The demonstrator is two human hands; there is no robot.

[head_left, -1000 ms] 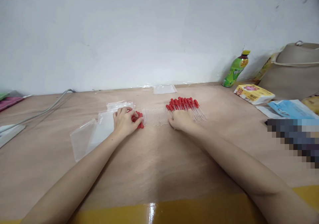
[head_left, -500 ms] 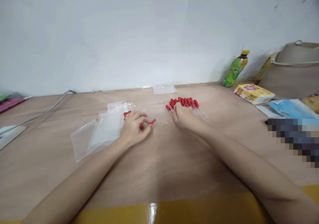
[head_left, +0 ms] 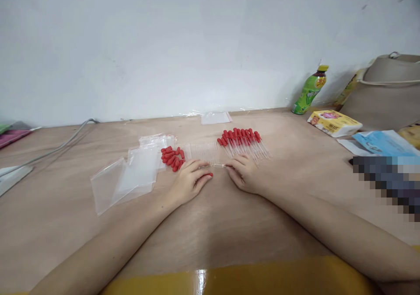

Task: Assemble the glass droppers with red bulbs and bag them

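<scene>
My left hand (head_left: 192,181) is closed, with a red rubber bulb (head_left: 211,175) pinched at its thumb tip. Opposite it, my right hand (head_left: 244,172) has its fingertips on one end of a clear dropper tube (head_left: 218,165), which points toward the left hand. Just behind lies a row of clear tubes (head_left: 203,151) side by side. Loose red rubber bulbs (head_left: 169,156) are heaped beyond the left hand. Above the right hand lie several droppers (head_left: 243,138), red bulbs fitted on clear tubes and pointing toward the wall.
Clear zip bags (head_left: 136,168) overlap at the left, and another bag (head_left: 215,118) lies by the wall. A grey cable (head_left: 72,140) crosses the far left. Toward the right are a green bottle (head_left: 310,91), a yellow tissue pack (head_left: 334,123), a blue packet (head_left: 382,143) and a grey bag (head_left: 380,102).
My right hand has drawn back from the droppers toward me and now holds a clear tube. My left hand has moved nearer and right, still with a red bulb, uncovering the heap.
</scene>
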